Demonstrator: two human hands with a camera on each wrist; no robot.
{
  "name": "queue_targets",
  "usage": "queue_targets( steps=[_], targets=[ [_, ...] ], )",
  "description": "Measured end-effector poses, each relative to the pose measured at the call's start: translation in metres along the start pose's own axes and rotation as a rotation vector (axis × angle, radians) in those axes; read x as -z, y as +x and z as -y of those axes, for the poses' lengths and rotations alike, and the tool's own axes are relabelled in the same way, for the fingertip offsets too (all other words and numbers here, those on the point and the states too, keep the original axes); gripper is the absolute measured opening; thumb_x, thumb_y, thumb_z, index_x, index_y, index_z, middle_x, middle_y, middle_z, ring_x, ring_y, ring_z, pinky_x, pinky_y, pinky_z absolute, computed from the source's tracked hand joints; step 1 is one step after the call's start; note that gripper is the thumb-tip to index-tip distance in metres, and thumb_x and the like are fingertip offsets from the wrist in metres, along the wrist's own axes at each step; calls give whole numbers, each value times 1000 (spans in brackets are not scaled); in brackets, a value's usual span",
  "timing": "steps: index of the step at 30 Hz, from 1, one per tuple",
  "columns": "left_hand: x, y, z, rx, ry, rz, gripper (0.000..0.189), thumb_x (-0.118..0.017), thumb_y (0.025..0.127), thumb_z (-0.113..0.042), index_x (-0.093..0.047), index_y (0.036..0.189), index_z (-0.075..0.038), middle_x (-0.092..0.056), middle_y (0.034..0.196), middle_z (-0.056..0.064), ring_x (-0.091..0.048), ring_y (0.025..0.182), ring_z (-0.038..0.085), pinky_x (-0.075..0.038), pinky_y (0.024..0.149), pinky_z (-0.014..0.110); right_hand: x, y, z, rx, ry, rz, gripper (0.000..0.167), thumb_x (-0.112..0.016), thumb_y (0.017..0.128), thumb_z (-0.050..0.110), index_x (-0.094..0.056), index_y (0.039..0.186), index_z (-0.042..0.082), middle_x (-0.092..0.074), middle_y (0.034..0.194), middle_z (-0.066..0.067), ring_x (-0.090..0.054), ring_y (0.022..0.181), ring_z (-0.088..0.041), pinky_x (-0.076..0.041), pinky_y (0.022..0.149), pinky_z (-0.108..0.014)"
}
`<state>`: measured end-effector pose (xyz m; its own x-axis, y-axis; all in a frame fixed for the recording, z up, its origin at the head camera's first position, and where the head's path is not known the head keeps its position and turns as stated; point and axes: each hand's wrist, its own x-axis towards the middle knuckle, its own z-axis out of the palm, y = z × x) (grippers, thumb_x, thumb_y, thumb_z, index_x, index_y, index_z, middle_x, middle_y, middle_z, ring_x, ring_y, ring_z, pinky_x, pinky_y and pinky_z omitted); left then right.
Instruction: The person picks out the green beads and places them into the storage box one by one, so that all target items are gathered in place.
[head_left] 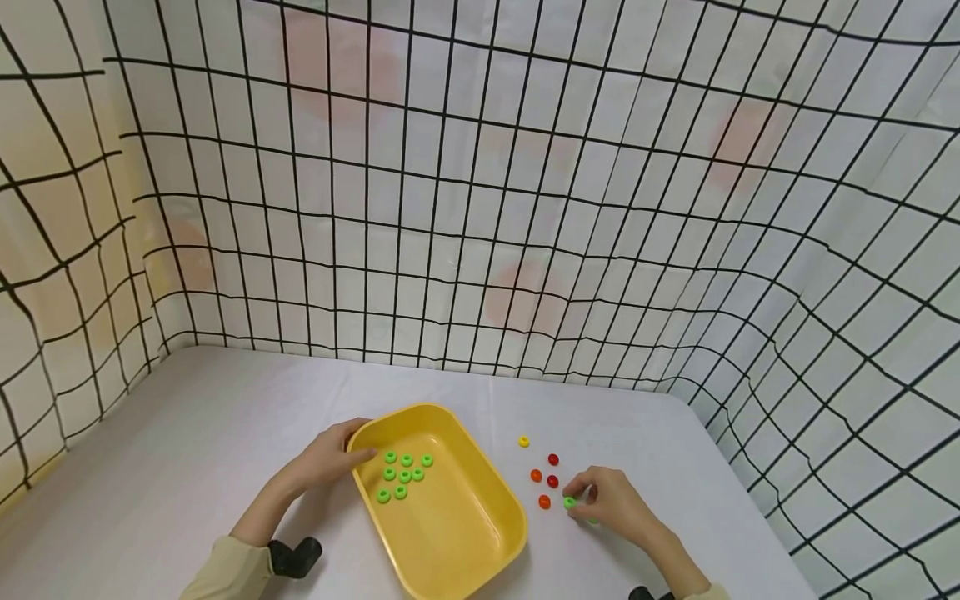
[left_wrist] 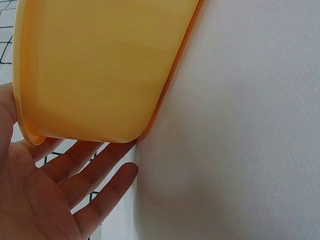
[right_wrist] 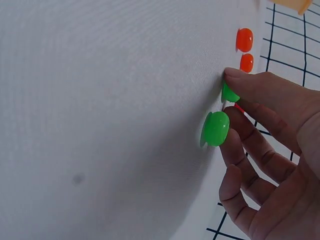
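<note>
My left hand (head_left: pixel 324 458) grips the far left corner of a yellow plastic tray (head_left: pixel 461 521), thumb over the rim and fingers along the outer wall. In the left wrist view those fingers (left_wrist: pixel 95 170) touch the tray's end from outside. Several small green rings (head_left: pixel 406 477) lie inside the tray toward its left side. Right of the tray, my right hand (head_left: pixel 613 502) pinches another green ring (right_wrist: pixel 230 93) between thumb and index finger, down at the table surface. A loose green ring (right_wrist: pixel 216 128) lies close by, partly hidden under the hand in the head view.
Two red rings (head_left: pixel 552 459), two orange rings (head_left: pixel 544 502) and a yellow ring (head_left: pixel 523 442) lie on the white tabletop (head_left: pixel 645 425) between tray and right hand. Black-lined white netting (head_left: pixel 465 217) stands behind the table and along both sides.
</note>
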<state>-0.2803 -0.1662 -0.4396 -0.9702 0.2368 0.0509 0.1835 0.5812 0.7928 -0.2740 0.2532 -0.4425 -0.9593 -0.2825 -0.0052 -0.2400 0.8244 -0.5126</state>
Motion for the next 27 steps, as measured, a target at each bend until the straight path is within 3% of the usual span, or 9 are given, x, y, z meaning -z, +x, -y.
queue_targets(
  steps=[9, 14, 27],
  targets=[
    [0, 0, 0, -6, -12, -2, 44, -62, 87, -15, -53, 127, 3, -62, 119, 16, -57, 103, 24, -45, 95, 48, 5, 3, 3, -16, -25, -17, 18, -80, 69, 11, -72, 85, 15, -66, 82, 5, -49, 69, -10, -43, 57, -17],
    [1, -1, -1, -6, -13, 0, 44, -62, 87, -15, -53, 127, 2, -62, 119, 15, -57, 102, 23, -45, 95, 48, 16, 9, 11, 37, -56, -37, 16, -78, 72, 10, -72, 87, 12, -68, 84, 4, -51, 70, -9, -43, 59, -17],
    [2, -2, 0, -12, -19, 2, 43, -62, 87, -14, -53, 127, 2, -62, 119, 15, -57, 104, 23, -45, 95, 48, 30, 41, 69, 137, -58, -57, 15, -75, 76, 13, -72, 91, 11, -68, 88, 2, -52, 74, -13, -45, 58, -17]
  ],
)
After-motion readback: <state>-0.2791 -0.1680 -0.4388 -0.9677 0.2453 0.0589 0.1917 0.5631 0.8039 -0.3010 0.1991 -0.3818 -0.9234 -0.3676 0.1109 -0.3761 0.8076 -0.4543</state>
